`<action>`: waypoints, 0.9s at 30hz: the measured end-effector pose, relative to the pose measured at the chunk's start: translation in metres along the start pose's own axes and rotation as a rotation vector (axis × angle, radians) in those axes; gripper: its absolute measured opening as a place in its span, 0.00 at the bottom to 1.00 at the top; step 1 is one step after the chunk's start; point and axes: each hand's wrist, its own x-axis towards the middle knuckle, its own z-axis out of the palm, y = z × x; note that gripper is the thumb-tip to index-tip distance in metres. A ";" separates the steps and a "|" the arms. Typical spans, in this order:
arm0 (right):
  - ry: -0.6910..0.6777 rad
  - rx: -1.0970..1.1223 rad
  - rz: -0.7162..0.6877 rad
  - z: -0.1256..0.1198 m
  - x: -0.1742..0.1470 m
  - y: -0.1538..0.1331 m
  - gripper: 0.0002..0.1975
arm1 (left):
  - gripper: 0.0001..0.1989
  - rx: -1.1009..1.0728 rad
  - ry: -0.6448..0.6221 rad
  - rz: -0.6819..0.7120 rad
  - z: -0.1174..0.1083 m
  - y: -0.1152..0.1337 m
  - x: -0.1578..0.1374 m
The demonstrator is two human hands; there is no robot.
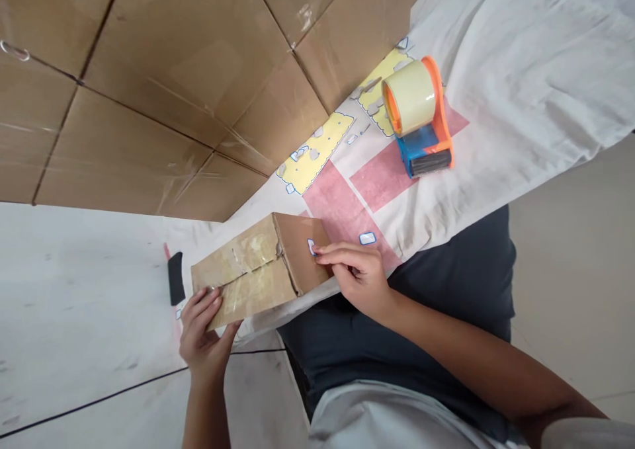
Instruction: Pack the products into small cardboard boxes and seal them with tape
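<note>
A small taped cardboard box (248,270) lies on the cloth close to my body. My left hand (203,333) grips its far-left end, fingers on top and thumb at the near side. On the box's right end face is a small white sticker (311,244) with a blue edge. The fingertips of my right hand (360,277) are drawn together at that sticker, touching its edge and the cardboard. A similar blue-edged sticker (368,238) lies on the cloth just beyond my right hand.
Stacked cardboard boxes (183,72) form a wall at the upper left. An orange and blue tape dispenser (417,115) stands on the patterned cloth (496,105) to the right. A black strip (175,278) lies left of the small box. The cloth's edge borders my lap.
</note>
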 end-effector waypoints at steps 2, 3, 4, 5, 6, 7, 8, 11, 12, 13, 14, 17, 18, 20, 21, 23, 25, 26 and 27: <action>-0.004 0.008 -0.005 0.000 0.000 0.001 0.19 | 0.21 -0.006 -0.003 -0.002 0.000 0.000 0.000; -0.003 0.012 -0.010 0.000 0.000 0.001 0.19 | 0.21 -0.016 0.000 0.000 0.000 0.000 0.000; -0.004 0.012 -0.015 0.000 0.000 0.001 0.19 | 0.22 -0.032 0.005 0.005 0.000 0.000 0.000; -0.007 0.006 -0.019 -0.001 0.000 0.000 0.19 | 0.24 -0.051 0.009 0.009 0.000 0.001 0.000; -0.014 -0.006 -0.023 -0.002 -0.001 -0.001 0.19 | 0.25 -0.071 0.012 0.012 0.001 0.001 0.000; -0.028 -0.024 -0.029 -0.003 -0.002 -0.003 0.19 | 0.26 -0.090 0.021 0.016 0.001 0.001 0.000; -0.049 -0.046 -0.044 -0.004 -0.003 -0.005 0.20 | 0.27 -0.106 0.031 0.019 0.002 0.001 0.000; -0.116 -0.124 -0.153 -0.004 -0.009 -0.009 0.28 | 0.30 -0.138 0.053 0.002 0.003 -0.002 -0.002; -0.130 -0.155 -0.199 -0.003 -0.011 -0.009 0.32 | 0.30 -0.151 0.059 -0.008 0.003 -0.004 -0.004; -0.135 -0.188 -0.239 -0.002 -0.014 -0.009 0.36 | 0.30 -0.164 0.061 -0.021 0.004 -0.006 -0.006; -0.132 -0.219 -0.268 0.000 -0.015 -0.008 0.38 | 0.30 -0.178 0.062 -0.036 0.004 -0.008 -0.008; -0.102 -0.271 -0.321 0.004 -0.018 -0.005 0.36 | 0.29 -0.221 0.038 -0.074 0.002 -0.008 -0.008; -0.089 -0.272 -0.335 0.005 -0.018 -0.005 0.35 | 0.29 -0.224 0.021 -0.078 -0.001 -0.006 -0.005; -0.061 -0.260 -0.371 0.006 -0.015 -0.009 0.33 | 0.29 -0.216 0.001 -0.060 -0.008 -0.001 0.007; -0.043 -0.255 -0.391 0.005 -0.014 -0.013 0.33 | 0.29 -0.203 -0.005 -0.046 -0.012 0.003 0.016; 0.012 -0.263 -0.432 -0.001 -0.009 -0.023 0.32 | 0.28 -0.176 0.012 0.005 -0.018 0.012 0.043; 0.090 -0.301 -0.461 -0.013 -0.004 -0.037 0.32 | 0.28 -0.169 0.030 0.081 -0.021 0.026 0.080; 0.136 -0.327 -0.471 -0.023 -0.002 -0.045 0.32 | 0.27 -0.174 0.038 0.142 -0.020 0.035 0.102; 0.183 -0.357 -0.482 -0.034 -0.001 -0.052 0.32 | 0.28 -0.190 0.019 0.207 -0.017 0.047 0.126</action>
